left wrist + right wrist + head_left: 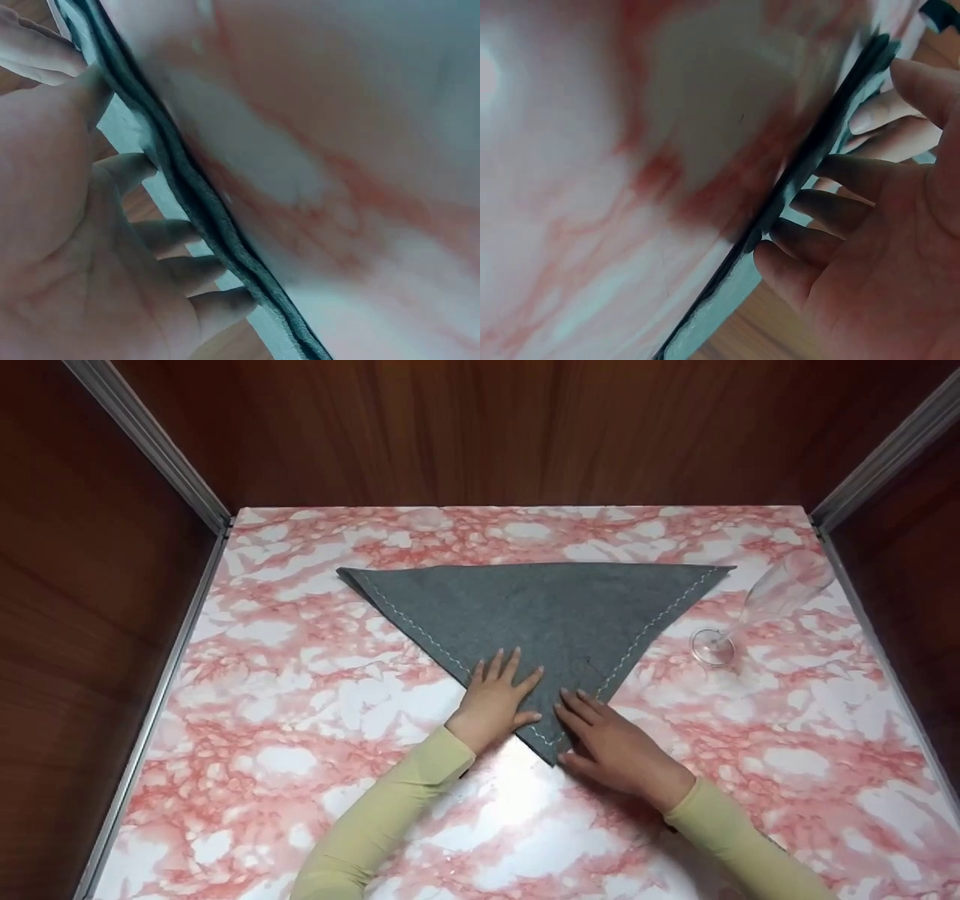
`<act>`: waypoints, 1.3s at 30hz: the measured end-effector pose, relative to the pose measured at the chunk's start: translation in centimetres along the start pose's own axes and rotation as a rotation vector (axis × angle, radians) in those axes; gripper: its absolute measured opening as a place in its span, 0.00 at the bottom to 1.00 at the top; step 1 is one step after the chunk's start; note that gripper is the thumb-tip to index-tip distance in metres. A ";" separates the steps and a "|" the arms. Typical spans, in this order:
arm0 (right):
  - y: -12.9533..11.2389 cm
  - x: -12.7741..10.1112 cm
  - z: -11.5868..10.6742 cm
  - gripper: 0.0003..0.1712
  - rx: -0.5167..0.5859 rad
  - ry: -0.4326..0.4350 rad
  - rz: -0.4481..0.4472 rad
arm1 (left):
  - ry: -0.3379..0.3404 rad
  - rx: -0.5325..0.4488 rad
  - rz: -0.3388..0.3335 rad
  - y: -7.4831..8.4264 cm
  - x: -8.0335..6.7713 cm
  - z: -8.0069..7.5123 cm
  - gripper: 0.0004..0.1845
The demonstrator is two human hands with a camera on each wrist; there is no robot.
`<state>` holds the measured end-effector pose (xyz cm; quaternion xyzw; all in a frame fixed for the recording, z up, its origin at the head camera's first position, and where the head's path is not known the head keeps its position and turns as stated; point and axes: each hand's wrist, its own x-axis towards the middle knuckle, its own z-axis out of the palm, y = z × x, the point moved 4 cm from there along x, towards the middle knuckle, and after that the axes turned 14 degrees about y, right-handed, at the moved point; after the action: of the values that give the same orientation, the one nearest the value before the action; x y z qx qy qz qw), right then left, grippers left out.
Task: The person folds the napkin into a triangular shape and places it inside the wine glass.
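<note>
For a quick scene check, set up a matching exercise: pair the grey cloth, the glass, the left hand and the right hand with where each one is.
Things:
1. grey cloth
2. glass
3. left hand
4. right hand

Places:
A. flat on the cloth's near tip, right side
B. folded in a triangle, mid table
C. lying on its side by the cloth's right corner
D. flat on the cloth's left edge, fingers spread

Pairs: 1-B, 2-C, 3-D, 4-A

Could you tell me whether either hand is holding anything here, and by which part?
Nothing is gripped: left hand and right hand press flat on the gray cloth's near corner.
</note>
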<state>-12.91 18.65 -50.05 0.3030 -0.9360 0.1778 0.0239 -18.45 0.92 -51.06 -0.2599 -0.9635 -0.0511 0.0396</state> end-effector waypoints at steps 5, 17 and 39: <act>-0.4 -0.7 0.1 0.41 -0.009 -0.016 -0.033 | -0.013 -0.054 0.062 0.6 -1.5 -0.3 0.37; -0.3 -1.7 0.2 0.38 0.101 0.002 -0.095 | 0.007 -0.223 0.234 1.7 -4.9 -0.7 0.34; 0.6 0.4 1.2 0.19 0.634 0.156 0.078 | 0.137 -0.630 0.160 2.0 -3.9 -0.6 0.20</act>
<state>-13.51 18.43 -51.33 0.2446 -0.8402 0.4839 -0.0070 -14.09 0.60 -50.76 -0.3300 -0.8720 -0.3606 0.0258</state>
